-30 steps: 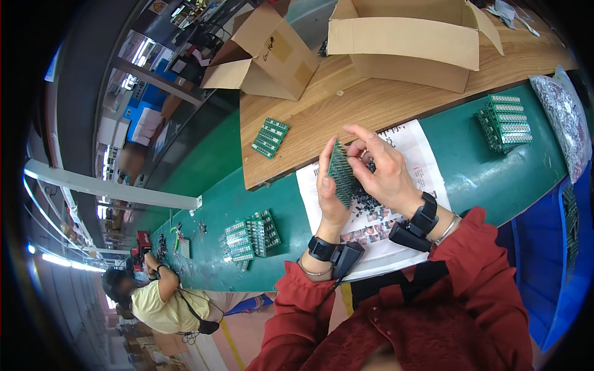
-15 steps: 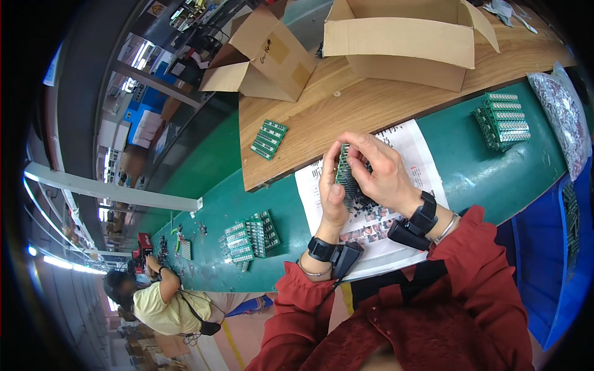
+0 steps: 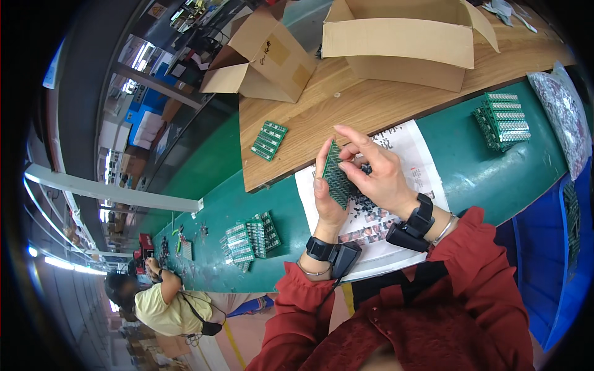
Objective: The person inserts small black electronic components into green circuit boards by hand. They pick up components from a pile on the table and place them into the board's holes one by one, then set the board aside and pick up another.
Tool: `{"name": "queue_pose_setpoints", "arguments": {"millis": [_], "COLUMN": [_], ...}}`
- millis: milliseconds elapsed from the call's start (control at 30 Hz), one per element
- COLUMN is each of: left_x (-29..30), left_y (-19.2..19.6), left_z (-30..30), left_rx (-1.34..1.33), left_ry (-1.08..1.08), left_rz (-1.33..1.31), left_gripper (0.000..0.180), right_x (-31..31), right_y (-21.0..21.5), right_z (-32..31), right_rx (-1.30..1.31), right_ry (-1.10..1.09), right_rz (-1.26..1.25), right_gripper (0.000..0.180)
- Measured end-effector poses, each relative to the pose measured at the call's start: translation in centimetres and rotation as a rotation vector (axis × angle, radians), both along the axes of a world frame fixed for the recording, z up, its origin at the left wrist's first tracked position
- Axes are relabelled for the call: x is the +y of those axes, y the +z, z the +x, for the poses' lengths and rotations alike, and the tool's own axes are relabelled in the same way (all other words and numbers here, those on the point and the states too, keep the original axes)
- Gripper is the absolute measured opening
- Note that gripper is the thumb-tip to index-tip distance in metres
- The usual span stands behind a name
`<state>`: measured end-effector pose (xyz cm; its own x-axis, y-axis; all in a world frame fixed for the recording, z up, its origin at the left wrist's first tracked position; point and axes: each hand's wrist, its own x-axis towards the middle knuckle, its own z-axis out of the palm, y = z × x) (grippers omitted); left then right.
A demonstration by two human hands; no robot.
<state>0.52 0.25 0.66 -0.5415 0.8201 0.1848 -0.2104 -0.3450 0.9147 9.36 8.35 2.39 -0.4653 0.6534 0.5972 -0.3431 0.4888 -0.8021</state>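
Note:
My left hand (image 3: 329, 207) grips a green circuit board panel (image 3: 337, 179) by its edge, with fingers behind it and thumb in front. The panel stands steeply tilted, and rows of small dark parts cover the face turned to the right. Close to that face is my right hand (image 3: 382, 173), its index finger stretched over the panel's top edge and its thumb apart from it. Its other fingers are curled and partly hidden; no held thing shows in it. Beneath both hands, loose small black parts (image 3: 360, 210) are scattered on a printed newspaper sheet (image 3: 427, 167).
Circuit board stacks lie at the left (image 3: 247, 241) and right (image 3: 506, 120) of the green tabletop (image 3: 482, 179). Another board (image 3: 269, 140) rests on the wooden board (image 3: 297, 130), near two open cartons. A filled plastic bag (image 3: 560, 117) and blue bin (image 3: 544, 260) are right. A co-worker (image 3: 170, 306) works left.
The panel has turned so more of its part-covered face shows. My right hand's index finger has lifted and straightened, away from my left fingertips.

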Motion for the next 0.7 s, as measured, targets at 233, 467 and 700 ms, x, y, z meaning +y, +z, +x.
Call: {"name": "queue_pose_setpoints", "arguments": {"millis": [233,467,700], "left_x": [0.1,0.0,0.3], "left_y": [0.0,-1.1,-0.1], "left_z": [0.4,-0.3,0.0], "left_rx": [0.042,0.128,-0.025], "left_ry": [-0.048,0.000,0.118], "left_rz": [-0.031,-0.004,0.063], "left_gripper": [0.107,0.104,0.093], "right_x": [0.0,-0.2,0.0], "right_y": [-0.3,0.1,-0.1], "right_z": [-0.2,0.1,-0.2], "right_rx": [0.022,0.059,0.088], "right_ry": [-0.005,0.024,-0.123], "right_rz": [-0.009,-0.075,-0.021], "right_gripper": [0.052,0.036,0.040]}}
